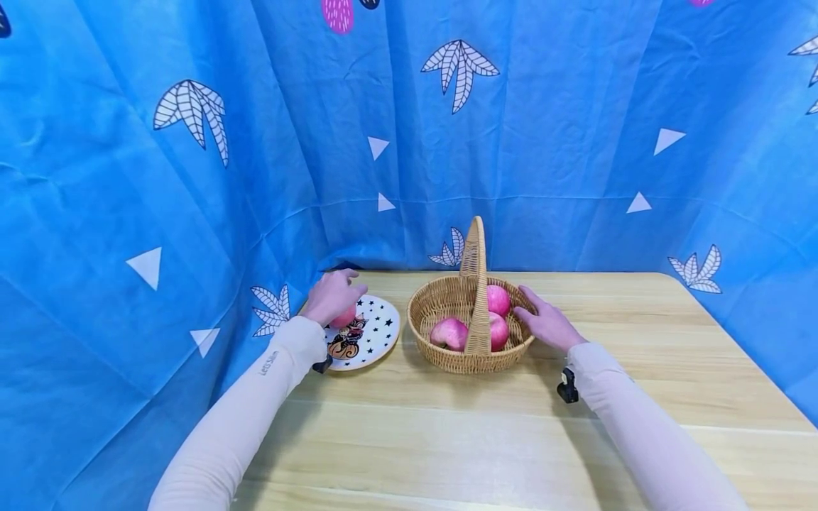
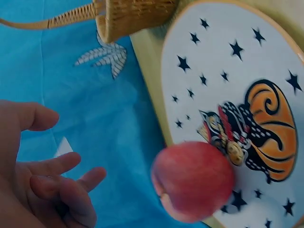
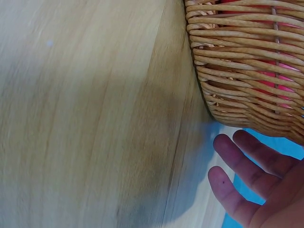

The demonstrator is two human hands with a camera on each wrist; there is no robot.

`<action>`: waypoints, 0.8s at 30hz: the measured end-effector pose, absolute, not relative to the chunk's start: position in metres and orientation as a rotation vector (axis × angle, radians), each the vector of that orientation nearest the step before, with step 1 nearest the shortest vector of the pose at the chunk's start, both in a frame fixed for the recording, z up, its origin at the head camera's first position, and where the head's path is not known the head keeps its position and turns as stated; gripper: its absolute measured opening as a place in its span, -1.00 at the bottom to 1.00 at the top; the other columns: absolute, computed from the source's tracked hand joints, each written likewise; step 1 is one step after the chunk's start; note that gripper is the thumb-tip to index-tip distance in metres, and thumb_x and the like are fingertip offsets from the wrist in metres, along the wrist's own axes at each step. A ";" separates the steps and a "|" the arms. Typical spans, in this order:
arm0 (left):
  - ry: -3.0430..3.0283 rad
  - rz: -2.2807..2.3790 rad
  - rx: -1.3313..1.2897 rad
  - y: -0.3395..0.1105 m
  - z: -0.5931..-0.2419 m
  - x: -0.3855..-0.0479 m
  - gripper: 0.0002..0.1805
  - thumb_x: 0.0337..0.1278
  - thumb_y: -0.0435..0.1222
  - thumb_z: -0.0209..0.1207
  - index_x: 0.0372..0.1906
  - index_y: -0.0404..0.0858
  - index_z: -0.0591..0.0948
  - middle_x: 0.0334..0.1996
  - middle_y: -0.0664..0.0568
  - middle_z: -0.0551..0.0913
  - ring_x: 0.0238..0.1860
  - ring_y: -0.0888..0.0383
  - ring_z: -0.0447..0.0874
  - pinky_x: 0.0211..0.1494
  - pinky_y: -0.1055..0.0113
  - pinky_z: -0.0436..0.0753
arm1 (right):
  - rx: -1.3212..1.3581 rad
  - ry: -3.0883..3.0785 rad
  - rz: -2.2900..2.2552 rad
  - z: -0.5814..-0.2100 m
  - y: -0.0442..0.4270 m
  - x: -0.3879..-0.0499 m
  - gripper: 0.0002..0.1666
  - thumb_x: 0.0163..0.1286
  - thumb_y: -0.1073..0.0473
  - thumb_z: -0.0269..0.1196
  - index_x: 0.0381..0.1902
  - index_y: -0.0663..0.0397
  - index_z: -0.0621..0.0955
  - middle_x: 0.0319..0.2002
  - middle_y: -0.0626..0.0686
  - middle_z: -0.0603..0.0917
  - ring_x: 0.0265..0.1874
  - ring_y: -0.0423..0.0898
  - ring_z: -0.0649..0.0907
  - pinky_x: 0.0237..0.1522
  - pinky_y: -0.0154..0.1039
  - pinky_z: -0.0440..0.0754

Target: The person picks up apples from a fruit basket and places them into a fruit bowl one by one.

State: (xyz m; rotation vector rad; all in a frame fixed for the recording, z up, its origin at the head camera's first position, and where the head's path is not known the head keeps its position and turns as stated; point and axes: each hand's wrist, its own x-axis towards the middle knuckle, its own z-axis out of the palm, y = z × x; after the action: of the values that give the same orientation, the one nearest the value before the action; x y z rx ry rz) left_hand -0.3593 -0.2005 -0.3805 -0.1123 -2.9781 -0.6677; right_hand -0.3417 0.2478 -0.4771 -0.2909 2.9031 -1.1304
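A red apple (image 2: 194,181) rests on a white plate (image 1: 377,333) printed with stars and a cartoon figure. Just above it hovers the left hand (image 1: 332,294), fingers loosely bent and apart from the apple in the left wrist view (image 2: 52,171). The wicker basket (image 1: 447,362) stands upright right of the plate, with several pink apples inside, one (image 1: 449,333) at its left. At the basket's right rim is the right hand (image 1: 548,323), fingers spread; in the right wrist view the hand (image 3: 256,180) lies beside the woven wall (image 3: 247,71), contact unclear.
A light wooden table (image 1: 409,447) carries the plate and basket. The basket's tall arched handle (image 1: 478,284) rises over its middle. Blue patterned curtain (image 1: 543,142) hangs behind the table and along its left side.
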 end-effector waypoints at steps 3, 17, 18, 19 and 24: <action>-2.988 -0.663 -0.193 -0.191 -0.376 -0.358 -0.39 0.33 0.06 0.08 0.37 -0.15 0.48 0.30 -0.14 0.55 0.31 -0.17 0.50 0.33 -0.11 0.46 | -0.290 2.908 -1.131 -0.477 0.248 -0.342 -0.17 0.61 -0.20 -0.08 0.65 -0.19 -0.12 0.56 0.35 0.05 0.46 0.49 0.15 0.42 0.42 0.06; -3.037 -0.690 -0.420 -0.153 -0.372 -0.346 -0.44 0.24 0.08 0.16 0.34 0.09 0.52 0.25 0.08 0.59 0.23 -0.01 0.55 0.23 -0.10 0.51 | -0.272 2.926 -1.112 -0.482 0.248 -0.346 -0.17 0.60 -0.22 -0.08 0.65 -0.22 -0.12 0.54 0.38 0.09 0.44 0.50 0.18 0.40 0.44 0.08; -3.032 -0.688 -0.459 -0.151 -0.372 -0.345 -0.44 0.25 0.07 0.16 0.34 0.06 0.52 0.25 0.06 0.60 0.21 0.00 0.56 0.22 -0.04 0.53 | -0.275 2.927 -1.113 -0.482 0.248 -0.346 -0.17 0.60 -0.22 -0.08 0.65 -0.22 -0.11 0.54 0.37 0.09 0.45 0.50 0.18 0.40 0.44 0.07; -3.024 -0.685 -0.496 -0.149 -0.373 -0.345 -0.44 0.26 0.06 0.16 0.34 0.04 0.52 0.25 0.03 0.60 0.21 0.01 0.56 0.22 -0.01 0.54 | -0.277 2.926 -1.114 -0.482 0.248 -0.346 -0.17 0.60 -0.21 -0.08 0.65 -0.21 -0.11 0.55 0.37 0.08 0.45 0.50 0.17 0.40 0.44 0.07; -3.017 -0.664 -0.562 -0.137 -0.375 -0.343 -0.45 0.25 0.04 0.18 0.34 0.05 0.53 0.23 0.04 0.62 0.16 0.03 0.59 0.17 0.04 0.57 | -0.281 2.920 -1.120 -0.483 0.248 -0.347 -0.17 0.60 -0.19 -0.07 0.65 -0.20 -0.12 0.55 0.36 0.07 0.45 0.50 0.16 0.40 0.44 0.06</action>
State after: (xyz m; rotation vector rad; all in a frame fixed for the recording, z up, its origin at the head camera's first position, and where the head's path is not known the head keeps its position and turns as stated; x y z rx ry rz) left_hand -0.3425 -0.1370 -0.3749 -0.5620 -3.0172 -0.6640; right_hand -0.3471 0.2476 -0.4831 -0.2805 2.9203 -1.1195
